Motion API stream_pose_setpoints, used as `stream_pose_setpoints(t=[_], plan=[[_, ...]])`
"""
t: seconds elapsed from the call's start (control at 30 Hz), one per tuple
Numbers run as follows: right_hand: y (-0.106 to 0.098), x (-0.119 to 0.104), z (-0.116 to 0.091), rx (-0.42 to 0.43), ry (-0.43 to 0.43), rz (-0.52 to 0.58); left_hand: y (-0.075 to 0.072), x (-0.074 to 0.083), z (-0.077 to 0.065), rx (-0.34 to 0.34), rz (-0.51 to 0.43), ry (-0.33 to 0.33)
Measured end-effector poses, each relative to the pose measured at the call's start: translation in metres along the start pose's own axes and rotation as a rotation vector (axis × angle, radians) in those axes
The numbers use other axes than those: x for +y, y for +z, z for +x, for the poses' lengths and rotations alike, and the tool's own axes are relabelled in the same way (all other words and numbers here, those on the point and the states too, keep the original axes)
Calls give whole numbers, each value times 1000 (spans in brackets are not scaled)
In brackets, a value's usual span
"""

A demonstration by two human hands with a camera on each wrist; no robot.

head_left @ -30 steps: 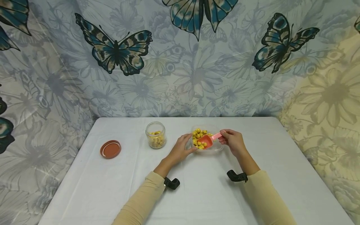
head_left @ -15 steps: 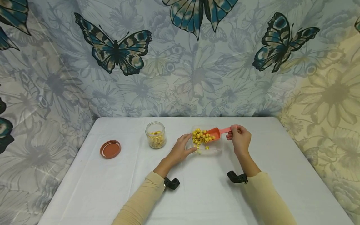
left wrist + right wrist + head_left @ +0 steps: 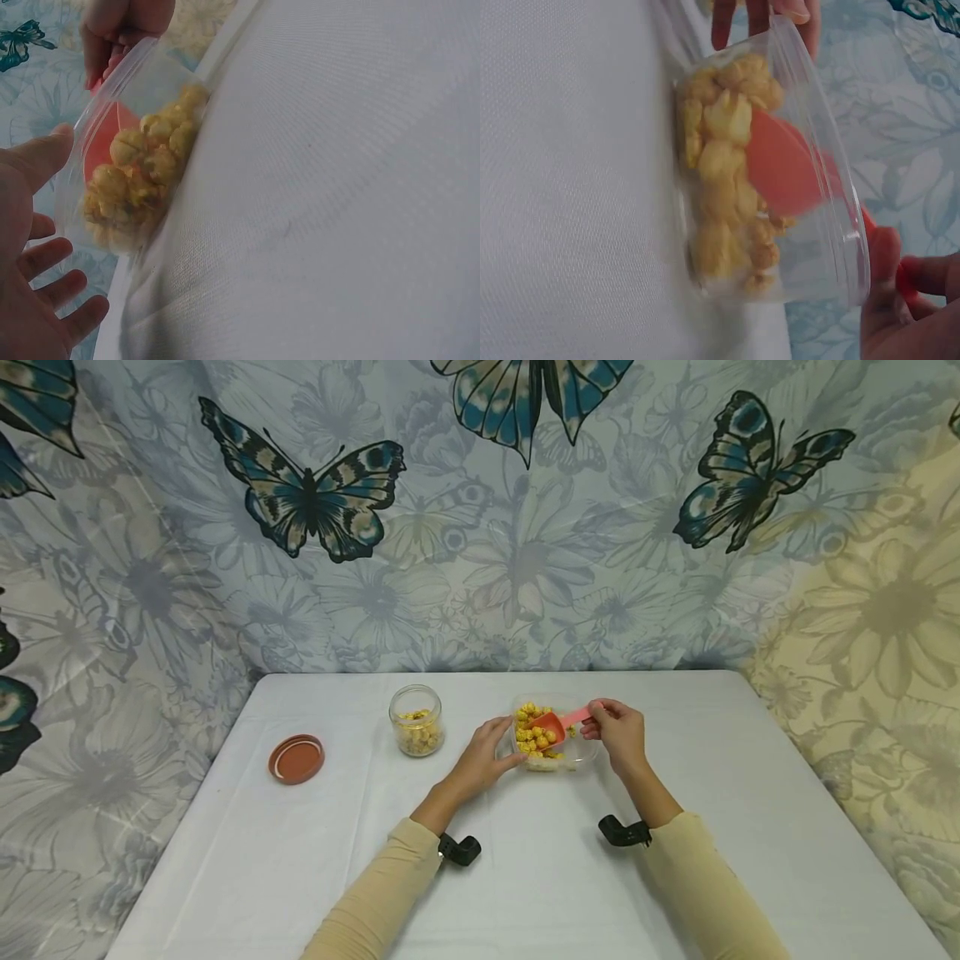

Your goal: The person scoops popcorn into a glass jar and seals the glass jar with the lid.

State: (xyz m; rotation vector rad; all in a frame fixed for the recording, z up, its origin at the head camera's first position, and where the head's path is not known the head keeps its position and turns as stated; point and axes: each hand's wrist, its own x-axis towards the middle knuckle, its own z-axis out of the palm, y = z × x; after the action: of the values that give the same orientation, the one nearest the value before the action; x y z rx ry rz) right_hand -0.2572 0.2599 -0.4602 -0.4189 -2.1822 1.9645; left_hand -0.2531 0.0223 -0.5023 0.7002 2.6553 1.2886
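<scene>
A clear plastic container (image 3: 583,755) stands on the white table and holds yellow popcorn (image 3: 525,737). My right hand (image 3: 621,735) pinches the handle of a pink-orange scoop (image 3: 551,723), whose bowl is down among the popcorn with some pieces in it. In the right wrist view the scoop (image 3: 784,161) shows through the container wall. My left hand (image 3: 480,760) rests against the container's left side, thumb at the near corner and fingers extended. The left wrist view shows that hand's thumb (image 3: 46,156) at the rim and its fingers spread, loosely bent.
A glass jar (image 3: 416,727) partly filled with popcorn stands uncovered to the left of the container. Farther left a brown round lid (image 3: 296,759) lies on the table (image 3: 525,877). A butterfly-patterned cloth (image 3: 525,585) hangs behind the table.
My right hand drew the scoop to the right and up half a second ago. Now it is back left, with the scoop bowl lower in the popcorn. My left hand has stayed put.
</scene>
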Motion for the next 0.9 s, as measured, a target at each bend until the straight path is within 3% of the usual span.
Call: stream_pose_setpoints(t=[0.17, 0.37, 0.7, 0.9], plan=[[-4, -4, 0, -93, 110, -55, -1, 0, 1, -3, -5, -19], [-6, -6, -1, -104, 176, -64, -1, 0, 1, -3, -6, -16], [-18, -4, 4, -50, 278, 133, 0, 1, 0, 1, -4, 3], [-27, 1, 9, -45, 387, 253, 0, 1, 0, -3, -1, -6]])
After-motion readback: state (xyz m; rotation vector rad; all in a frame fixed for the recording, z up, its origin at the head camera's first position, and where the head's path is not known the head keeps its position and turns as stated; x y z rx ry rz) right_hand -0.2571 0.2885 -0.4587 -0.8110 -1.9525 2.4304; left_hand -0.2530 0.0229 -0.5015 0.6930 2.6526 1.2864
